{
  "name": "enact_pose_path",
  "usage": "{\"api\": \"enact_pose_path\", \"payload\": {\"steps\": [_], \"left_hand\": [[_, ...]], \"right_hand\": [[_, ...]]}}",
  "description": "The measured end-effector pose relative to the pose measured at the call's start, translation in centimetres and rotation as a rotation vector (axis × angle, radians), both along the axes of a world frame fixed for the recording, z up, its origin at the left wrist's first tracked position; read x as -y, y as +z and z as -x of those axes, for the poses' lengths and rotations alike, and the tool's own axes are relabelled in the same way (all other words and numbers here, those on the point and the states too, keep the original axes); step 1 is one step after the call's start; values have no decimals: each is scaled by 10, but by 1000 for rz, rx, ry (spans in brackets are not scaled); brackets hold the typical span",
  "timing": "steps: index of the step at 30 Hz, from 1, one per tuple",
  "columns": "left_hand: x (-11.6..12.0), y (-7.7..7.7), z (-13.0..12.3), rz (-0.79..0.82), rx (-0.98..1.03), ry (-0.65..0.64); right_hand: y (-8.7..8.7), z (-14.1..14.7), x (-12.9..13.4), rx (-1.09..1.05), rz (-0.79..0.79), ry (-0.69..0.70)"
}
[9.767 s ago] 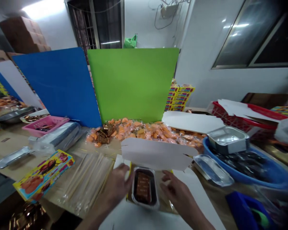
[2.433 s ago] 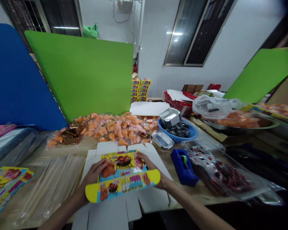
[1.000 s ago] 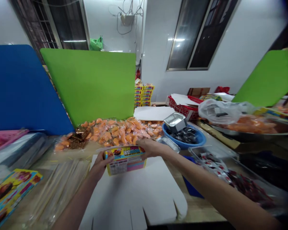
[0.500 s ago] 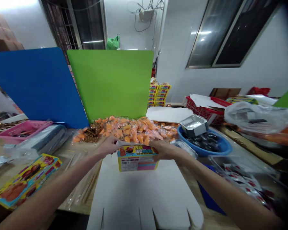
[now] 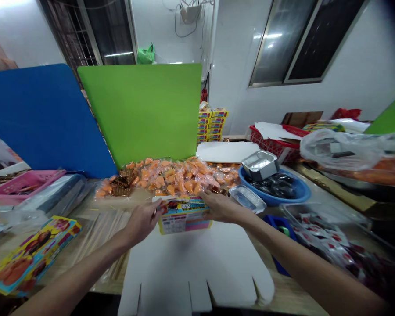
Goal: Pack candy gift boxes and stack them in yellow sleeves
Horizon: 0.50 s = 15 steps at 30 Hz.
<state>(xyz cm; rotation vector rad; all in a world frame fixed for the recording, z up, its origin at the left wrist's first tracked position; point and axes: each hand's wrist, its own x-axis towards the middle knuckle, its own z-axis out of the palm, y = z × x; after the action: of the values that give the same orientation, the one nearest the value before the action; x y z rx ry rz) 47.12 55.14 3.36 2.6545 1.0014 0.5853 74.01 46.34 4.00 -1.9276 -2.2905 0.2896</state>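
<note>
A small yellow printed carton (image 5: 184,220) stands at the far end of a flat white card blank (image 5: 194,272) with notched flaps. My left hand (image 5: 142,222) pinches the carton's upper left corner, and a paper flap shows at its top edge. My right hand (image 5: 219,207) lies over the carton's top right edge, with the fingers curled onto it. The carton's inside is hidden from this view. Just beyond both hands lies a heap of orange wrapped sweets (image 5: 174,182).
A blue basin (image 5: 276,196) holds dark packets and a foil tray. To the right are a clear tray of red-and-white sachets (image 5: 325,241) and a blue tape dispenser (image 5: 278,228). Bamboo skewers (image 5: 100,237) and a printed box (image 5: 33,254) lie left. Blue and green boards stand behind.
The flat printed sheet held earlier is now a folded carton at the card's far end. Since the last frame, my left hand has shifted toward the carton's corner, and the view has tilted slightly.
</note>
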Motion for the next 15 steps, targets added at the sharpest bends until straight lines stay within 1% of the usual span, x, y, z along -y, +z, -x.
{"api": "enact_pose_path", "payload": {"steps": [2,3,5,7,9,11,13,15], "left_hand": [[-1,-10,13,-127,-82,-89],[-3,-13,17,-178,-112,-122],[-7,-12,20,-243,-129,-163],[-12,-8,14,-233,-105,-210],[-14,-6,6,-145,-46,-238],[-12,-9,0,-68,17,-228],[-9,-16,0,-91,30,-223],[-7,-25,5,-193,-23,-259]], "right_hand": [[-9,2,3,28,-56,-16],[-13,3,4,35,-83,-24],[-19,5,4,35,-119,-45],[-22,6,3,27,-140,-63],[-22,6,2,22,-147,-58],[-22,5,3,26,-151,-45],[-22,4,3,29,-155,-44],[-24,3,4,28,-173,-38]]}}
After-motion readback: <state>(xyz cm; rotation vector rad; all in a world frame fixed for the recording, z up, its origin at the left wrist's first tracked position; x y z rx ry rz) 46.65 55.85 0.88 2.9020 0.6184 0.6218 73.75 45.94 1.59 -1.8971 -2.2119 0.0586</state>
